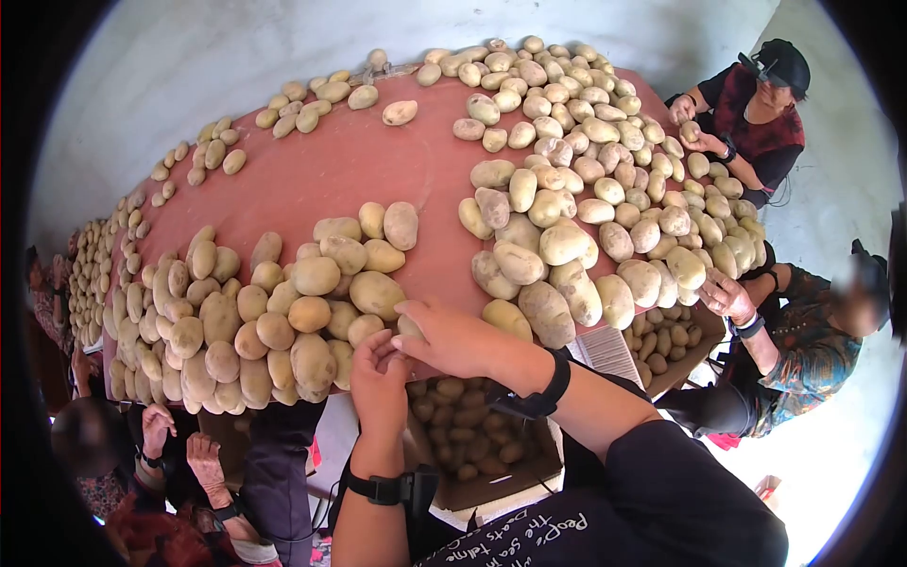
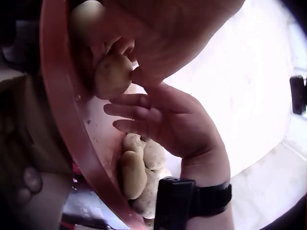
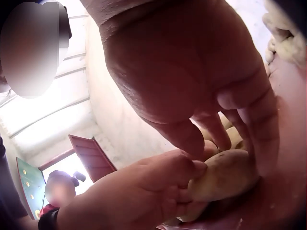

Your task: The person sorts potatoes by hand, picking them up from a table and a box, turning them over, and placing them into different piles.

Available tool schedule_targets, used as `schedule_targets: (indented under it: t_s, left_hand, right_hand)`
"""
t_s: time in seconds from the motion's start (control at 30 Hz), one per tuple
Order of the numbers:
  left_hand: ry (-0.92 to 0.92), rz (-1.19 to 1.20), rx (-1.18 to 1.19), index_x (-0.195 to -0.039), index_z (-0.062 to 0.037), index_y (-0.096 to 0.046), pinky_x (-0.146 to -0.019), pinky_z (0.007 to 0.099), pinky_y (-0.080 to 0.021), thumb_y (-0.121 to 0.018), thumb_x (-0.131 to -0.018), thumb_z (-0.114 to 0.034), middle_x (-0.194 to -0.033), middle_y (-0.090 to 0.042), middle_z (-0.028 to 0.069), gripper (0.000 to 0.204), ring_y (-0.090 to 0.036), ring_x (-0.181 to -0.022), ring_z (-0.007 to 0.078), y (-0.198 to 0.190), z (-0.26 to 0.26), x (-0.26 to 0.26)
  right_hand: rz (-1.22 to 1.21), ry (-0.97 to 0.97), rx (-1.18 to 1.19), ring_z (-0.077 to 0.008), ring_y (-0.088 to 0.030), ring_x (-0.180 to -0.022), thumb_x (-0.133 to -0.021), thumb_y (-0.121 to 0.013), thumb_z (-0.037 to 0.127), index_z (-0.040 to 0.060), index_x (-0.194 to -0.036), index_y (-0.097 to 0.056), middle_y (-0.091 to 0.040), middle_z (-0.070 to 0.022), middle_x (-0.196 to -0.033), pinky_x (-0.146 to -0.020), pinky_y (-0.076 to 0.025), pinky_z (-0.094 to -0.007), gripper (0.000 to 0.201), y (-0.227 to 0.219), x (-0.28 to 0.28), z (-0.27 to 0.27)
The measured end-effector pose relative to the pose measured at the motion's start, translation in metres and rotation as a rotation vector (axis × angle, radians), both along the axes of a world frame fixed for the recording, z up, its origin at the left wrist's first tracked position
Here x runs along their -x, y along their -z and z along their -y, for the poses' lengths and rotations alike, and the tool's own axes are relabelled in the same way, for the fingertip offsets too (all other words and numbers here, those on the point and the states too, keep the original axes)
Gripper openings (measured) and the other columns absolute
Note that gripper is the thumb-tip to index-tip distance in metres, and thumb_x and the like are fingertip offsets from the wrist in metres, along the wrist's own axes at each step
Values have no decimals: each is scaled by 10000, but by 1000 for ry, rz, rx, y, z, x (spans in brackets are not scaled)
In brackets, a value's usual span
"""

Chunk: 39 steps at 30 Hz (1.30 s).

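Between the two hands is a potato [image 1: 409, 326] [image 2: 112, 76] [image 3: 223, 176], at the table's near edge. My left hand [image 1: 380, 383] [image 2: 153, 33] [image 3: 139, 184] pinches one end of it, thumb on top and fingers curled below in the right wrist view. My right hand [image 1: 449, 335] [image 2: 175, 117] [image 3: 187, 62] arches over it with fingers spread and relaxed, fingertips close by the potato's far end; whether they touch is unclear. A heap of potatoes [image 1: 312, 276] lies left of the hands, and another heap [image 1: 564, 243] lies to their right.
A red table [image 1: 326, 180] carries the heaps, with scattered potatoes along its far edge. Boxes of potatoes [image 1: 472, 425] stand below the near edge. Two people [image 1: 756, 123] are at the right, and others [image 1: 123, 454] at the left, their hands near the table edge.
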<state>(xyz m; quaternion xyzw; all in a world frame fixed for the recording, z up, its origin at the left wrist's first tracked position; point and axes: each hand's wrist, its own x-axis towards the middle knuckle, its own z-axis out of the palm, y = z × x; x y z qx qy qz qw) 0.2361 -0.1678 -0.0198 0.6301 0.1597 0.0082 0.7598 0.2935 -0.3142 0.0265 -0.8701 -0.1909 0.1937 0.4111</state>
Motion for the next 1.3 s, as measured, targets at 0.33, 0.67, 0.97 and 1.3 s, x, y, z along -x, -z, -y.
schedule_targets:
  t_s: [0.33,0.67,0.97,1.3]
  left_hand:
    - [9,60,-454,-1226,13,-535,-652,281,-512,-624,-867,-30,-897,-666,90,373,-639,-788,134,-8,-6,-14]
    - [178,-14,-1194,-1266,-74,-567,-657,437,-531,-665,-835,-172,-733,-686,129,452,-671,-690,331,-26,-7,-6]
    - [211,-139,-1277,-1357,-113,-500,-656,450,-534,-666,-845,-217,-726,-693,115,548,-685,-705,326,-30,-8,-4]
    - [236,-198,-1296,-1382,-76,-422,-669,478,-531,-671,-852,-290,-809,-698,172,624,-682,-752,373,-25,-15,-1]
  right_hand:
    - [268,92,-71,-375,-560,-1117,-805,-640,113,72,-1235,-545,-537,-194,-1206,-953,-465,-431,442,-30,-13,37]
    - [514,393,230,-361,-555,-1119,-731,-637,-62,71,-1132,-601,-589,-132,-1182,-953,-469,-414,424,-53,-48,123]
    - [543,297,294,-348,-560,-1111,-698,-687,-57,80,-1121,-626,-605,-107,-1165,-957,-469,-410,449,-40,-54,137]
    - [470,287,332,-342,-553,-1117,-746,-703,59,79,-1193,-608,-592,-134,-1178,-978,-446,-412,458,-48,-44,129]
